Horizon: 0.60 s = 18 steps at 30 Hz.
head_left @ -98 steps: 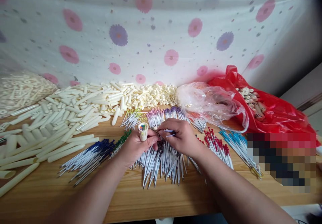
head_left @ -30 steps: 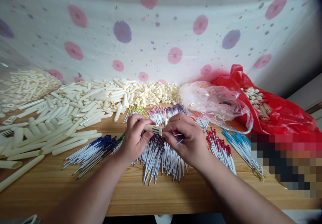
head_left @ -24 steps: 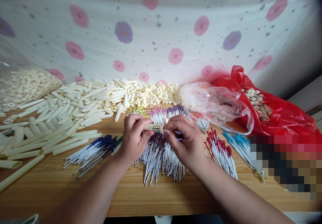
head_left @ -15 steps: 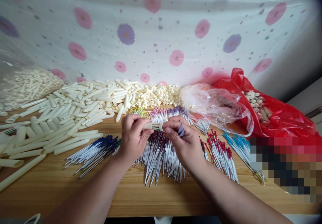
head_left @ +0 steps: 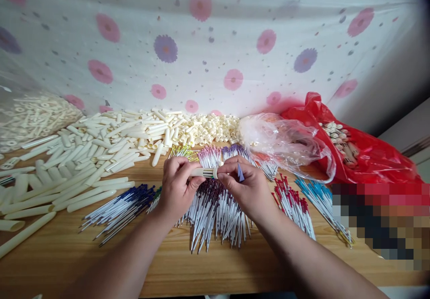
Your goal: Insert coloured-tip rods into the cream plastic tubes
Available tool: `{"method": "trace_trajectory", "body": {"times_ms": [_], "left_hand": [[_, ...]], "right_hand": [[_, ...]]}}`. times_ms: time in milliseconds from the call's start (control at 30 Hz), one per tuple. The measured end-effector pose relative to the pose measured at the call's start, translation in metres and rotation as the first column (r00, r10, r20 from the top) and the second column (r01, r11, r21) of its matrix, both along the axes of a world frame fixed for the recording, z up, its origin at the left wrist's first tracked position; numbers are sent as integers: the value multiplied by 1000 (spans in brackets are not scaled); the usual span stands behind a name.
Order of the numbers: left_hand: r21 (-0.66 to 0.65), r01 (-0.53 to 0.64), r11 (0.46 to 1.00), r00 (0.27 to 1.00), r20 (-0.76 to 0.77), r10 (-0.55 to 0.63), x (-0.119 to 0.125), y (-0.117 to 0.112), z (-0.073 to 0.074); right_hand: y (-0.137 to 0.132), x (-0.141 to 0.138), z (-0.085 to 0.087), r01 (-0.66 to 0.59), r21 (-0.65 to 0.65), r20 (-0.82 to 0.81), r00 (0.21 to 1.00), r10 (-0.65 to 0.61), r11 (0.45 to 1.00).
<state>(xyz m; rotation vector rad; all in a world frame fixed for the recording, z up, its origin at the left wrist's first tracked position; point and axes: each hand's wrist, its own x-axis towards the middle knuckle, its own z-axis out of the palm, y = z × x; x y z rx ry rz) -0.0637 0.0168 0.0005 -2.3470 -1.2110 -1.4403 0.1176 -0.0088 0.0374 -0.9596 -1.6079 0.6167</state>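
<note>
My left hand (head_left: 177, 187) is closed round a short cream pen barrel (head_left: 202, 172), held level above the wooden table (head_left: 208, 267). My right hand (head_left: 247, 187) pinches the barrel's right end, and a thin refill with a purple tip (head_left: 239, 172) sticks up between its fingers. Under both hands lies a heap of white refills with dark purple ends (head_left: 217, 207). More refill bundles lie beside it: blue-ended ones (head_left: 121, 207) at the left, red-ended ones (head_left: 294, 202) at the right.
Cream pen barrels (head_left: 90, 155) cover the table's left side. Small cream springs or rings (head_left: 211, 129) lie at the back. A clear plastic bag (head_left: 285, 142) and a red bag (head_left: 363, 155) of small parts sit at the right. A flowered cloth (head_left: 201, 44) hangs behind.
The barrel stood upright in my left hand; it has been turned level. My right hand has come to its right end, and the purple-tipped refill now points upward.
</note>
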Motion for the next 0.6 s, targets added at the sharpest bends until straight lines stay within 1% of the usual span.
{"method": "trace_trajectory", "body": {"times_ms": [100, 167, 233, 267, 300, 367, 400, 433, 500, 600], "left_hand": [[-12, 20, 1000, 1000, 3, -20, 1, 0, 0], [-29, 30, 999, 999, 29, -30, 1, -1, 0], [-102, 97, 990, 992, 93, -87, 3, -1, -1], [-160, 160, 974, 981, 138, -138, 4, -1, -1], [-221, 237, 946, 962, 192, -196, 5, 0, -1], [-315, 385, 867, 909, 290, -298, 6, 0, -2], [-342, 441, 830, 884, 328, -334, 6, 0, -2], [-357, 482, 800, 861, 360, -358, 6, 0, -3], [-376, 533, 758, 828, 416, -376, 5, 1, -6], [-393, 569, 722, 794, 493, -357, 3, 4, -11]], "right_hand": [[0, -1, 2, 4, 0, 15, 1000, -4, 1000], [-1, -2, 3, 18, 29, 30, 999, -19, 999], [-2, -2, 2, 32, 86, 45, 998, -36, 996], [-3, -1, 2, 39, 120, 46, 998, -45, 992], [-4, 1, 3, 48, 153, 47, 997, -56, 987], [-5, 8, 5, 64, 194, 85, 993, -82, 979], [-6, 13, 8, 68, 198, 127, 987, -95, 978], [-6, 18, 11, 63, 193, 183, 978, -99, 979], [-8, 28, 18, 11, 178, 319, 945, -68, 984], [-12, 37, 26, -71, 199, 451, 892, -27, 977]]}}
